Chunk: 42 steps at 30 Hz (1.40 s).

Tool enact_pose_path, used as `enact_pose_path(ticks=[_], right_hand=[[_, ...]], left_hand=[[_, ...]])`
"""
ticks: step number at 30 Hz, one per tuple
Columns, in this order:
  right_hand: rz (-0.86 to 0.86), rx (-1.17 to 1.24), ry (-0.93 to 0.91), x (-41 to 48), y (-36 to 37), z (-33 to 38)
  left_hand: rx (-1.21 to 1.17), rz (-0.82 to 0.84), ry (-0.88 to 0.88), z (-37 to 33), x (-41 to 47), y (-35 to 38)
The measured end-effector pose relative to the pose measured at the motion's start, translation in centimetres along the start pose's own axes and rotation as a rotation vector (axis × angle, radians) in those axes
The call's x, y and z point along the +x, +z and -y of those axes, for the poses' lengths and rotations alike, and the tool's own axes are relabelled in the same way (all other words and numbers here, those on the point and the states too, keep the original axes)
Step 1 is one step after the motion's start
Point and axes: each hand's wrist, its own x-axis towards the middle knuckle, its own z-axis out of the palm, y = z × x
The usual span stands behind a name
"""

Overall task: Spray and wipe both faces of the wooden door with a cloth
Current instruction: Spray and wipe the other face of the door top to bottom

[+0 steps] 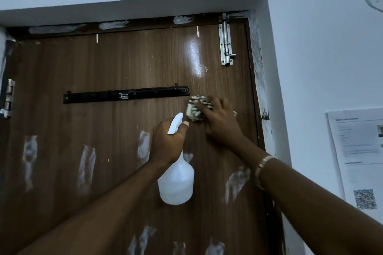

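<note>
- The wooden door (103,64) fills the centre and left of the frame, shut in its frame; the right hand (219,122) presses a striped cloth (196,107) flat against it at centre right, fingers spread over the wad; if the pressure eases, the cloth could slide out and drop.
- The left hand (167,141) is wrapped around the neck of the white spray bottle (176,184) at mid-frame, its fingers closed on it and the nozzle aimed up at the door; the bottle body hangs below the fist, so a loose hold or a wet palm could let it fall.
- The two hands sit just beside each other; a squeeze now would likely wet the right hand rather than the wood.
- The black rail (126,95) with its small hooks lies just left of the cloth; a sweep leftward may snag the fabric there.
- The steel bolt (226,43) at upper right is a similar catch on an upward stroke.
- The shiny wet patch (194,56) above the cloth may run and streak if left.
- Pale smears (30,157) across the lower door look dried on; light wiping may leave them; the far face is out of sight, so by my reading much of the job remains.
</note>
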Motion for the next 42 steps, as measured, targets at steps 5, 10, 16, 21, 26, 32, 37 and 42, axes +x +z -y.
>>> enact_pose_path(ticks=[5,10,16,21,26,32,37,42], right_hand=[[-0.179,0.073,0.492,2.0,-1.4,-1.9],[0.025,-0.02,-0.108,-1.2,0.9,1.7],[-0.19,0.11,0.421,-6.7,-1.4,-3.8],[-0.114,0.044,0.299,-1.1,0.2,0.9],[-0.039,0.064,0.036,-10.4,1.9,-0.2],[-0.157,0.057,0.541,-1.3,1.0,3.5],[0.054,-0.02,-0.111,-3.0,4.6,8.6],[-0.111,0.064,0.394,-3.8,3.1,6.1]], left_hand=[[0.006,0.009,-0.001,0.4,-0.3,-0.6],[0.049,0.047,-0.002,0.8,-0.5,-1.2],[0.094,0.036,-0.038,1.4,-1.2,-1.7],[0.093,0.033,-0.05,1.3,-1.8,-1.9],[0.09,0.013,-0.106,1.9,-2.6,-2.5],[0.055,0.021,-0.122,2.2,-2.4,-4.4],[0.031,0.065,-0.141,3.1,-1.6,-6.3],[0.083,0.009,-0.161,3.9,-1.4,-9.3]])
